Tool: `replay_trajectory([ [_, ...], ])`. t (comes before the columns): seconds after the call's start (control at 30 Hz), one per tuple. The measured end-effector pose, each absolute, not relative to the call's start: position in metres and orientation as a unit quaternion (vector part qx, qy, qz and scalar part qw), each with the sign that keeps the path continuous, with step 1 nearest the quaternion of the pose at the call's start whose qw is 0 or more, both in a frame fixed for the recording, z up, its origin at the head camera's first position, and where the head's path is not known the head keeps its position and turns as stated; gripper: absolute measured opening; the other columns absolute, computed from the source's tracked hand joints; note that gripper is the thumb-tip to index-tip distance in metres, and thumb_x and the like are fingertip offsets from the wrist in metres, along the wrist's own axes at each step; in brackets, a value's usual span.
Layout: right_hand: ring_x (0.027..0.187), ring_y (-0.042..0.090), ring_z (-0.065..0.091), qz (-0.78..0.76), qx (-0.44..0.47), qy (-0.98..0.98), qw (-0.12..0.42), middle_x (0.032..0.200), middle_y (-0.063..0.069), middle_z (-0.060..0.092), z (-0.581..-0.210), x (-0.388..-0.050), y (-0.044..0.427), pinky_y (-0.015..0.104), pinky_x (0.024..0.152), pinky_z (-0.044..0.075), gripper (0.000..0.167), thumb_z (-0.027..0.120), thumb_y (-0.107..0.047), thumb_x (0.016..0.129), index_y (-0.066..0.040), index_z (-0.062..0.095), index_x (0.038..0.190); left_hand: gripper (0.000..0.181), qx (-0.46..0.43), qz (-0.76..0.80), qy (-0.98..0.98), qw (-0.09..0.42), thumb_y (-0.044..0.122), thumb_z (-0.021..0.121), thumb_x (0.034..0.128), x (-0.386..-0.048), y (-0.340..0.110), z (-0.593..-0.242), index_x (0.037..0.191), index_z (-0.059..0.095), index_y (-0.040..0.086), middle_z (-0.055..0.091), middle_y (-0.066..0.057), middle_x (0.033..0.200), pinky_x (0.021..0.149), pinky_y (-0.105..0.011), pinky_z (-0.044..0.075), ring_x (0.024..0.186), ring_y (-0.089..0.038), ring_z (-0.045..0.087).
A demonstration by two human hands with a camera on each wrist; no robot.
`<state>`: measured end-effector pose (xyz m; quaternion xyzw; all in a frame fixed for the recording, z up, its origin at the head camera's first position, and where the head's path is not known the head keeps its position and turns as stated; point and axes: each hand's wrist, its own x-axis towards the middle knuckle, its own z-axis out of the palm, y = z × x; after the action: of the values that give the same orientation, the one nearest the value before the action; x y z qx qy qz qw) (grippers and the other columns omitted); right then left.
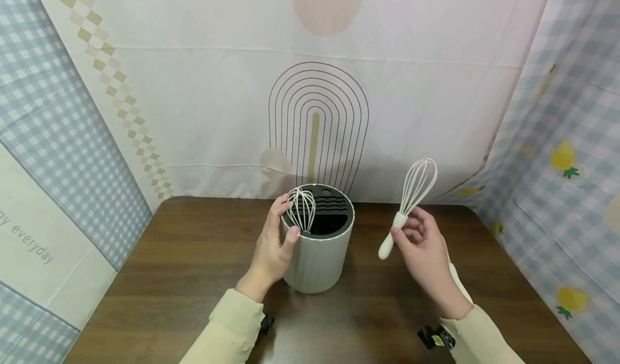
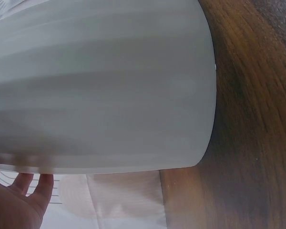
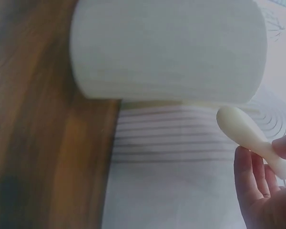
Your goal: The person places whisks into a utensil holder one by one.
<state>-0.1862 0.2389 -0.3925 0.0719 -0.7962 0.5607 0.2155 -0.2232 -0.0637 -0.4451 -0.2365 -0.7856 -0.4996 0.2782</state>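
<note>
A light grey ribbed utensil holder [image 1: 317, 264] with a dark slotted top stands upright on the table. My left hand [image 1: 272, 245] grips its left side near the rim, thumb at the front and fingers farther back. In the left wrist view, fingertips [image 2: 44, 183] touch the holder's wall. One white whisk [image 1: 303, 225] stands in the holder's left part, wire head up, its handle hidden inside. Right of the holder, my right hand [image 1: 428, 253] pinches a second white whisk [image 1: 400, 220] by its handle, wires tilted up and right. Its rounded handle end [image 3: 236, 125] shows in the right wrist view.
The brown wooden table [image 1: 194, 278] carries the holder. Behind it hangs a pale cloth [image 1: 213, 111] with an arch print. Checked cloths [image 1: 63, 84] close in the left and right sides. Black wrist straps [image 1: 436, 337] show at the sleeves.
</note>
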Motion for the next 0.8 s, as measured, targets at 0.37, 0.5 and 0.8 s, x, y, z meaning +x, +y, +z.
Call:
replay_trajectory([
  [0.37,0.093,0.02,0.061,0.625,0.136,-0.727,0.249,0.108,0.017,0.058,-0.365,-0.191,0.199,0.022,0.079,0.051,0.048,0.063,0.003,0.09,0.0,0.044,0.135,0.055,-0.237,-0.501,-0.784,0.279,0.05,0.04,0.0963,-0.222,-0.064,-0.443,0.138,0.038,0.015,0.029,0.004,0.154,0.104,-0.051,0.034,0.138,-0.019,0.032],
  [0.5,0.096,0.023,0.061,0.645,0.165,-0.701,0.258,0.111,0.018,0.057,-0.359,-0.194,0.186,0.023,0.082,0.051,0.047,0.06,0.006,0.091,0.006,0.041,0.134,0.054,-0.237,-0.502,-0.783,0.28,0.05,0.04,0.0964,-0.222,-0.064,-0.443,0.138,0.038,0.015,0.03,0.004,0.154,0.104,-0.051,0.034,0.138,-0.019,0.032],
  [0.8,0.094,0.029,0.063,0.66,0.199,-0.67,0.275,0.109,0.018,0.058,-0.347,-0.198,0.17,0.029,0.083,0.052,0.042,0.059,0.006,0.092,0.008,0.041,0.13,0.054,-0.235,-0.502,-0.786,0.275,0.051,0.041,0.0964,-0.222,-0.064,-0.444,0.139,0.037,0.017,0.029,0.005,0.154,0.103,-0.051,0.034,0.139,-0.019,0.032],
])
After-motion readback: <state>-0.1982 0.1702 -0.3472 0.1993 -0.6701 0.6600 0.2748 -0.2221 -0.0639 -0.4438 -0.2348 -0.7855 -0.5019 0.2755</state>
